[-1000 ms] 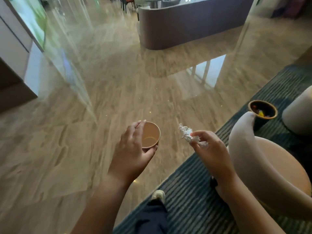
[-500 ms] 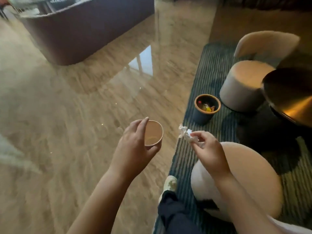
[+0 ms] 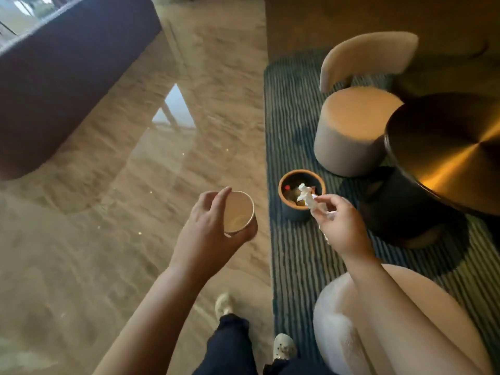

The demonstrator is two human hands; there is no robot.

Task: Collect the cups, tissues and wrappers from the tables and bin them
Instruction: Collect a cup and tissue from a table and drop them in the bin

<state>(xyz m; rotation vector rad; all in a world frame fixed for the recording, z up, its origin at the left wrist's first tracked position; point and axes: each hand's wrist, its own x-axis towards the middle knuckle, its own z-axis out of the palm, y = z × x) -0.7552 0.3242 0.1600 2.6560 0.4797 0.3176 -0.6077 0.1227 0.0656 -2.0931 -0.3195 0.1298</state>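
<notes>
one cup [image 3: 238,211], one tissue [image 3: 308,198], one bin [image 3: 301,197], two hands

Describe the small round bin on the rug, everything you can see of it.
The bin is a small round pot with a dark body, an orange-brown rim and no lid. It stands upright on the striped rug, near the rug's edge by the glossy floor and apart from the beige stool. Inside lies some litter, one bit of it red and the rest unclear. The tissue pinched in the right hand overlaps its opening in this view. Only the rug touches it.
</notes>
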